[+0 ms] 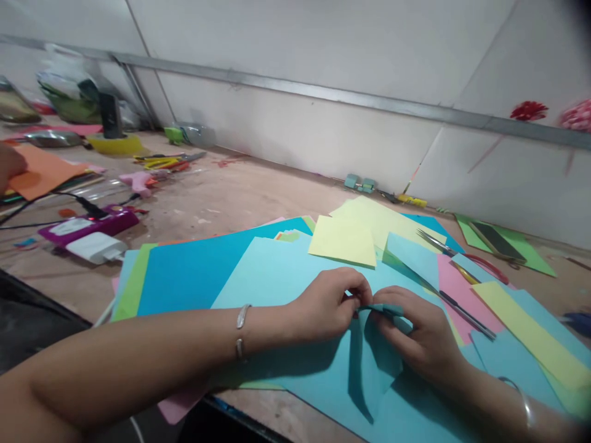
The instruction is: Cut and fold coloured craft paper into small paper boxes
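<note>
Both hands meet over a pile of coloured sheets. My left hand (333, 303), with a silver bangle at the wrist, pinches one end of a small folded light blue paper (386, 309). The other end sits between the thumb and fingers of my right hand (413, 329). Under the hands lie large light blue sheets (277, 271). Just behind them is a pale yellow square (344, 240). To the right, a dark pen (467, 315) rests on pink paper, with red-handled scissors (480, 261) behind it.
On the left are a purple power strip (90, 224) with a white plug, yellow-handled tools (164, 162) and a yellow tape roll (115, 144). Another person's hand (10, 165) touches orange paper (44, 172). A phone (497, 241) lies on green paper at the right.
</note>
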### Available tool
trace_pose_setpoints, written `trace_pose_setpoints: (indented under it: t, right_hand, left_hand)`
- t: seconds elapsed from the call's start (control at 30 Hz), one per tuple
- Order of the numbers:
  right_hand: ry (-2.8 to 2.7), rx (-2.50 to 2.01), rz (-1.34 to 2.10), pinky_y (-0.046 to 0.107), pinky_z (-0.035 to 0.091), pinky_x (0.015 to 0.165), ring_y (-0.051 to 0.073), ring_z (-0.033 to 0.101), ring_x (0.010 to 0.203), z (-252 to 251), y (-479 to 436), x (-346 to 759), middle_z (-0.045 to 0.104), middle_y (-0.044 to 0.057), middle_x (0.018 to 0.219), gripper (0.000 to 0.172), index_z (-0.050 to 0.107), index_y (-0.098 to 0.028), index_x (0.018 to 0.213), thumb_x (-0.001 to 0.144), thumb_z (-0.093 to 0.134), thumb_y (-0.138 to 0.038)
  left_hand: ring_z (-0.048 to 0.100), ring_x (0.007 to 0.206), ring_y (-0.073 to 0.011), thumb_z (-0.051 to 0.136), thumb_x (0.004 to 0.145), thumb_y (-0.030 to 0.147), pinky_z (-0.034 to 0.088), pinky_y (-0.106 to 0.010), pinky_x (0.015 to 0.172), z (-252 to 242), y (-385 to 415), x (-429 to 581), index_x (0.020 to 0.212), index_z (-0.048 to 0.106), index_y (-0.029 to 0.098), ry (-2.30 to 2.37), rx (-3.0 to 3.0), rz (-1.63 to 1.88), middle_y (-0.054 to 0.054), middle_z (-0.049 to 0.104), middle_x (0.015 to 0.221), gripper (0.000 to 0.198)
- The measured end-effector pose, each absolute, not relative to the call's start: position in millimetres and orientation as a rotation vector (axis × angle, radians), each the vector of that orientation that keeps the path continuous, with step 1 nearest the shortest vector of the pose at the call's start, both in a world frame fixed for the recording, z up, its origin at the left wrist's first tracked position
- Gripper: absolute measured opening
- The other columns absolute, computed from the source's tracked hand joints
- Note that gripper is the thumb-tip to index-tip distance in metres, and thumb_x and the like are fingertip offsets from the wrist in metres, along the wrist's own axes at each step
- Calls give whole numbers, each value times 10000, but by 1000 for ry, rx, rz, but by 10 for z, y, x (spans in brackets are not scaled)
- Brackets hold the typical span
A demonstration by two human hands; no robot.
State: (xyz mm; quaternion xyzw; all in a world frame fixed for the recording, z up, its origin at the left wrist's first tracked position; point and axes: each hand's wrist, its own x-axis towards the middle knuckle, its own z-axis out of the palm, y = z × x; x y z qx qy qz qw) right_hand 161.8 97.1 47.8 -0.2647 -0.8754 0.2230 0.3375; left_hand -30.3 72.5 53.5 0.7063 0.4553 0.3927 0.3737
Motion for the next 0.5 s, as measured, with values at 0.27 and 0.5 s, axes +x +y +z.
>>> trace_pose_setpoints:
  t: [0.27, 0.5]
  right_hand:
    - [-2132, -838, 626, 293, 536, 654, 183, 635, 788, 527, 1035, 1635, 665, 51, 859, 188, 715, -250, 857, 905, 534, -249]
    - [-2195, -799, 632, 296, 531, 638, 175, 631, 748, 521, 1030, 1627, 674, 43, 820, 133, 721, -230, 847, 847, 594, -190]
  left_hand:
    - [593, 646, -130, 630, 685, 86, 487, -290, 657, 517, 806, -277, 771, 595, 144, 1013, 1274, 971, 6, 612, 684, 109]
    - [535, 580, -109, 645, 654, 50, 444, -281, 632, 455, 828, -271, 656, 623, 137, 1036, 1183, 943, 20, 584, 580, 90]
